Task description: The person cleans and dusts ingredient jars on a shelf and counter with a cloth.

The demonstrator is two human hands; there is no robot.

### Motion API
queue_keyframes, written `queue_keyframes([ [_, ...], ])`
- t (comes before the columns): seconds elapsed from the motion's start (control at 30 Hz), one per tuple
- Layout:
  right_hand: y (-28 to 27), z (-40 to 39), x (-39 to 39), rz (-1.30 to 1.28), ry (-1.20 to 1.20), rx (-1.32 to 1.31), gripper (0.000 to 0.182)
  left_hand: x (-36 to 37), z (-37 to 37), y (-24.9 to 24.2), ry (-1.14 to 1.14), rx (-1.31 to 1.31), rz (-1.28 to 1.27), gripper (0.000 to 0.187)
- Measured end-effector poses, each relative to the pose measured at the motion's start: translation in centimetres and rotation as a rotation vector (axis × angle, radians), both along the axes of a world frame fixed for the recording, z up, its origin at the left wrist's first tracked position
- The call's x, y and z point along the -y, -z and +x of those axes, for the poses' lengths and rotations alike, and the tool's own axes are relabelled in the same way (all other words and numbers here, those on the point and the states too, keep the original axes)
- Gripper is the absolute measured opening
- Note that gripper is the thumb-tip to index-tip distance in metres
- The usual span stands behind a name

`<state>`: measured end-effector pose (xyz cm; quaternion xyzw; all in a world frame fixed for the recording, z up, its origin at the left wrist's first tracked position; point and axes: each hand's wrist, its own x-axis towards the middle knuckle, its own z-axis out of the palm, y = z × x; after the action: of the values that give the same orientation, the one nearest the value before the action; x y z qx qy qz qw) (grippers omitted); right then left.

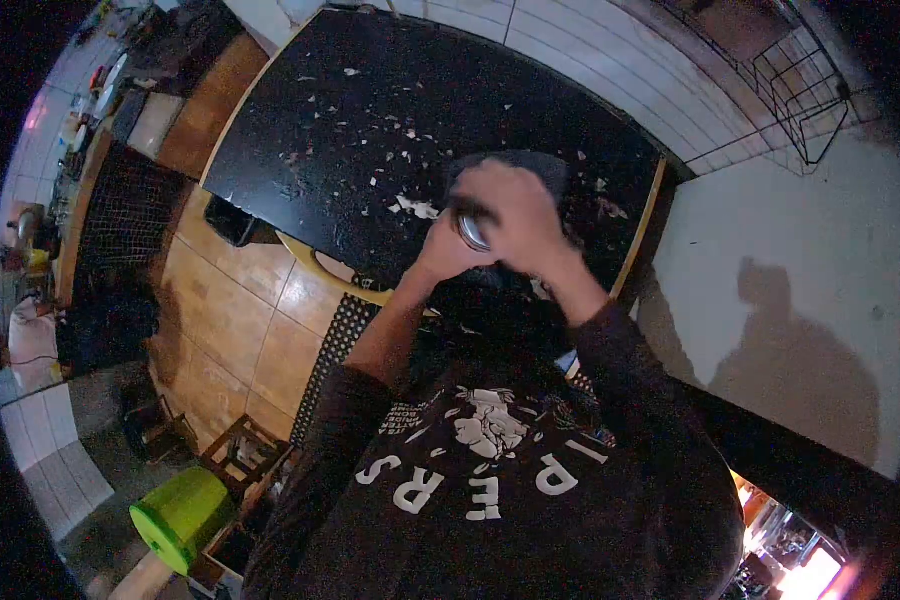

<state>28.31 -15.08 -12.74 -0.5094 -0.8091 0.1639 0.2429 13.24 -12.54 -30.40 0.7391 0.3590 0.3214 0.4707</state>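
Note:
Both hands meet over a black tabletop (pixel 300 110) scattered with pale flakes and scraps. My left hand (pixel 452 246) is closed around the lower side of a small round object with a shiny metal rim (pixel 473 234). From above, my right hand (pixel 520 212) wraps over the same object, its fingers blurred. The object's kind cannot be made out, as the hands cover most of it. Just behind the right hand lies a dark grey, flat item (pixel 545 170) on the tabletop. A larger whitish scrap (pixel 415 207) is left of the hands.
A wire rack (pixel 805 100) hangs on the wall at upper right. The table's yellowish edge (pixel 642 232) runs close to the pale wall (pixel 770 230). A curved yellow chair part (pixel 320 268) stands by the front edge. At lower left is a lime-green bucket-like container (pixel 182 515).

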Motion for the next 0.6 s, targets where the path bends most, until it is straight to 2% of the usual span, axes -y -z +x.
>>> queue_keyframes([
  [0.03,1.6,0.5,-0.8,-0.090,0.314,-0.125,0.034,0.6,0.2,-2.5,-0.060,0.072,-0.013,0.093],
  [0.07,3.9,1.2,-2.0,0.100,0.421,0.155,0.034,1.3,0.1,-4.6,-0.118,0.142,-0.027,0.092],
  [0.1,3.1,1.0,-1.1,0.076,0.261,0.102,0.036,1.2,0.0,-4.6,-0.073,0.142,-0.063,0.095],
  [0.13,1.9,0.7,-0.3,0.063,0.101,0.051,0.038,1.1,-0.4,-4.4,-0.026,0.191,-0.230,0.094],
  [0.17,1.9,0.7,0.1,-0.046,0.004,-0.132,0.040,1.0,-0.6,-4.0,0.020,0.160,-0.236,0.093],
  [0.2,1.9,0.9,-0.2,-0.049,-0.002,-0.131,0.040,1.0,-0.7,-3.5,0.064,0.128,-0.250,0.092],
  [0.27,1.8,1.2,-1.0,-0.075,0.104,0.018,0.040,1.1,-0.3,-5.1,-0.082,-0.064,-0.187,0.091],
  [0.3,1.9,0.8,-1.4,-0.018,0.160,0.117,0.036,0.9,-0.4,-6.0,-0.026,-0.052,-0.033,0.081],
  [0.33,1.7,0.2,-1.3,-0.021,0.154,0.116,0.036,0.8,-0.6,-4.5,-0.031,-0.054,-0.036,0.081],
  [0.4,1.2,-1.3,-0.7,0.125,-0.171,0.116,0.033,0.6,-0.9,2.2,0.091,-0.274,0.193,0.064],
  [0.43,0.4,-2.1,-0.2,-0.035,-0.321,0.166,0.031,1.5,-1.9,6.0,0.093,-0.279,0.188,0.064],
  [0.47,1.1,-2.5,0.4,-0.078,-0.441,0.173,0.031,1.4,-1.8,10.4,0.052,0.123,0.142,0.062],
  [0.53,1.2,-1.3,0.2,-0.091,-0.399,0.053,0.036,0.5,-0.9,18.2,-0.041,0.923,0.033,0.058],
  [0.57,1.5,-0.7,0.2,-0.098,-0.403,0.052,0.036,0.6,-1.3,8.8,0.089,0.487,-0.210,0.072],
  [0.6,1.8,-0.1,0.2,0.011,-0.222,0.057,0.038,0.4,-0.9,1.9,0.040,0.160,-0.194,0.079],
])
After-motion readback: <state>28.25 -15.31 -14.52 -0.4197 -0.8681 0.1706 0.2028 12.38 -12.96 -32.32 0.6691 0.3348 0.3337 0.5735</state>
